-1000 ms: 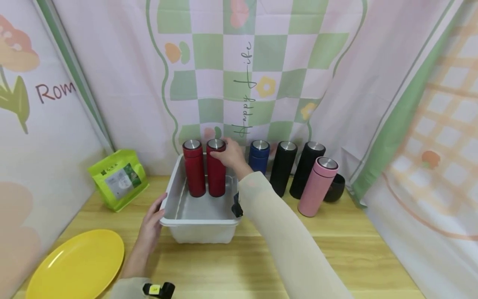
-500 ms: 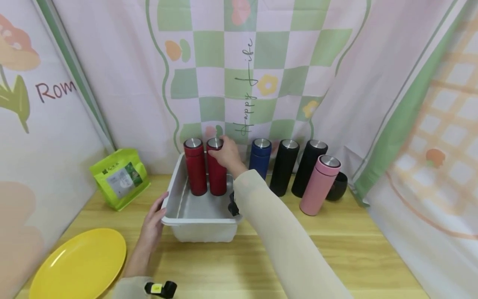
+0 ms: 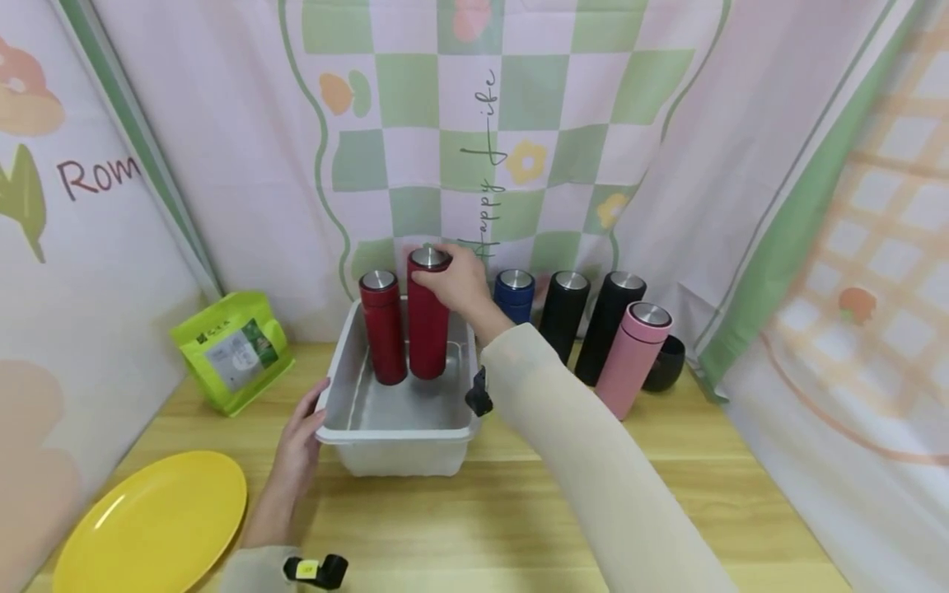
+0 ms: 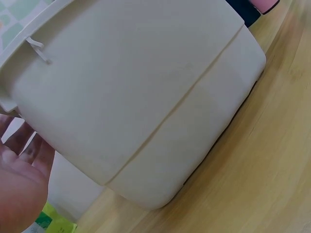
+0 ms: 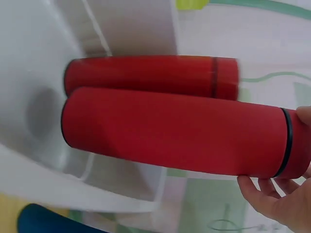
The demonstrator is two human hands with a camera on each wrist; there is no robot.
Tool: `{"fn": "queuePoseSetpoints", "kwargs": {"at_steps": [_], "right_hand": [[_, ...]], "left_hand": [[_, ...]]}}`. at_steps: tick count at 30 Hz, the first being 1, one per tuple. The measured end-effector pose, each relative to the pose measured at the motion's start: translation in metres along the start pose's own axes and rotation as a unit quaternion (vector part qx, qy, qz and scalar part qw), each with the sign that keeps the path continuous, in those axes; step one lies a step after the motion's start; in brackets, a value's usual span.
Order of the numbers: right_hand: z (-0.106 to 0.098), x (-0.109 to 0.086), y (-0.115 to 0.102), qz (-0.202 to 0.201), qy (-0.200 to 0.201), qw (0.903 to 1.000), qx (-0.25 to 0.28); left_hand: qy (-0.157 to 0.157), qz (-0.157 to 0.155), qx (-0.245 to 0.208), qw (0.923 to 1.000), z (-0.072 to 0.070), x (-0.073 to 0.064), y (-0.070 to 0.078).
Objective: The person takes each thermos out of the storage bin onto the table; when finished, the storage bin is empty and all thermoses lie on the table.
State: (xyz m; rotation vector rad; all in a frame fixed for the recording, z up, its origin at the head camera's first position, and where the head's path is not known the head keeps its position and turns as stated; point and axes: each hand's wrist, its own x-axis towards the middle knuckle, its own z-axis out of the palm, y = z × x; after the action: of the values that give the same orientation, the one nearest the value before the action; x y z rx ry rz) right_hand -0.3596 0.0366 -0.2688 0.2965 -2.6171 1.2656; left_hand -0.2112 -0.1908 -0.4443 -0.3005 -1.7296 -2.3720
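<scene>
A pale grey plastic bin [image 3: 400, 454] stands on the wooden table. Inside it, a red thermos bottle [image 3: 385, 336] stands upright at the left. My right hand [image 3: 461, 284] grips a second red thermos bottle [image 3: 427, 329] near its steel-topped lid, and this one hangs upright just above the bin floor. In the right wrist view the held thermos [image 5: 170, 131] lies across the picture, fingers around its lid end. My left hand [image 3: 298, 432] touches the bin's left rim with extended, spread fingers. Part of that hand [image 4: 22, 179] shows beside the bin wall in the left wrist view.
Right of the bin stand a blue thermos [image 3: 515, 296], two black ones [image 3: 565, 317] and a tilted pink one [image 3: 633, 358]. Behind the pink one is a round black object [image 3: 665, 364]. A green pouch [image 3: 233, 352] and a yellow plate [image 3: 151, 523] lie left.
My right hand has risen, lifting the right-hand red thermos bottle a little. The left hand keeps its place at the bin's rim.
</scene>
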Motion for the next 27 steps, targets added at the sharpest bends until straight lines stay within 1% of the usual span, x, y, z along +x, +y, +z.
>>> {"fn": "queuePoseSetpoints", "kwargs": {"at_steps": [4,7,10,13,15,18,21,25,27], "right_hand": [[-0.022,-0.005,-0.009,-0.013,0.001,0.999,0.044],[-0.041,-0.009,-0.015,-0.02,0.006,0.9959,0.089],[-0.061,-0.014,-0.022,-0.03,0.025,0.9922,0.118],[-0.082,-0.02,-0.026,-0.031,0.041,0.9897,0.133],[-0.096,-0.024,-0.027,-0.021,0.051,0.9903,0.128],[-0.114,-0.029,-0.024,-0.003,0.055,0.9907,0.125],[-0.129,-0.034,-0.016,0.01,0.061,0.9909,0.119],[-0.145,-0.042,-0.001,0.014,0.07,0.9881,0.136],[-0.152,-0.046,0.009,0.021,0.076,0.9876,0.136]], "left_hand": [[-0.001,0.0,-0.001,1.0,0.0,0.001,-0.001],[-0.004,-0.001,0.001,1.0,-0.001,0.001,-0.001],[-0.006,0.003,0.001,1.0,-0.001,0.001,-0.001],[-0.007,0.011,-0.005,0.9999,-0.001,0.001,-0.001],[-0.009,0.018,-0.011,0.9997,-0.001,0.001,-0.001],[-0.014,0.031,-0.018,0.9993,-0.002,0.001,-0.003],[-0.015,0.039,-0.023,0.9989,-0.002,0.001,-0.003],[-0.015,0.038,-0.024,0.9989,-0.002,0.001,-0.003],[-0.017,0.037,-0.023,0.9989,-0.001,0.001,-0.003]]}}
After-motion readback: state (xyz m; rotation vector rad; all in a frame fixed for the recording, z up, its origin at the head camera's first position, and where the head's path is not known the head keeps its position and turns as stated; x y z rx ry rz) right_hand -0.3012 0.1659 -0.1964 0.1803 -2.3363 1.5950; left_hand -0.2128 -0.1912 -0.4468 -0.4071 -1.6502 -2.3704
